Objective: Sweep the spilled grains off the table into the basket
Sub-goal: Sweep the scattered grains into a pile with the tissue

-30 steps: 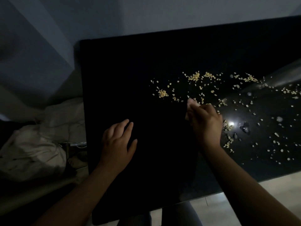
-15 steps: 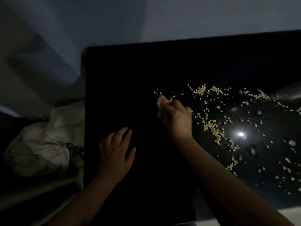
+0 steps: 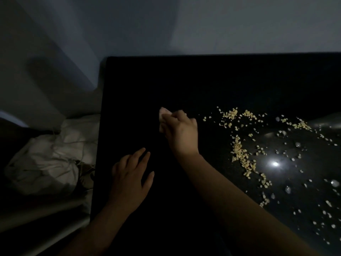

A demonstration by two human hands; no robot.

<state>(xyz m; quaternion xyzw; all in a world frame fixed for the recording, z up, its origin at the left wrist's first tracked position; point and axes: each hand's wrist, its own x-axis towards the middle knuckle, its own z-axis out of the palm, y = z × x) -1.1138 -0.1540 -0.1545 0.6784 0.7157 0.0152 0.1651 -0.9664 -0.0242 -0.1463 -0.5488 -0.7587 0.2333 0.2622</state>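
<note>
The right hand (image 3: 181, 133) has travelled leftward across the table (image 3: 203, 80). A second ago it sat among the grains (image 3: 238, 150); now it is left of all of them, over bare dark surface. The small separate cluster that lay at the left end of the spill no longer shows, and whether it is under the hand cannot be told. The left hand (image 3: 129, 180) has kept its place.

The grains lie on the right part of the table. There is a curved band running down from the upper patches, and looser specks are scattered further right and toward the near edge. The closest ones are just beside the right hand's knuckles.

The right hand's fingers are curled round a pale wad (image 3: 162, 117), which sticks out at their far left side. The wrist is bent and the forearm comes in from the lower right. The left hand lies palm down on the table nearer the person, well apart from the grains, holding nothing, with its fingers straight and slightly spread.

A bright glare (image 3: 275, 164) sits on the glossy top among the specks. Off the table's left edge lies a crumpled pale heap (image 3: 46, 159), too dim to identify.
</note>
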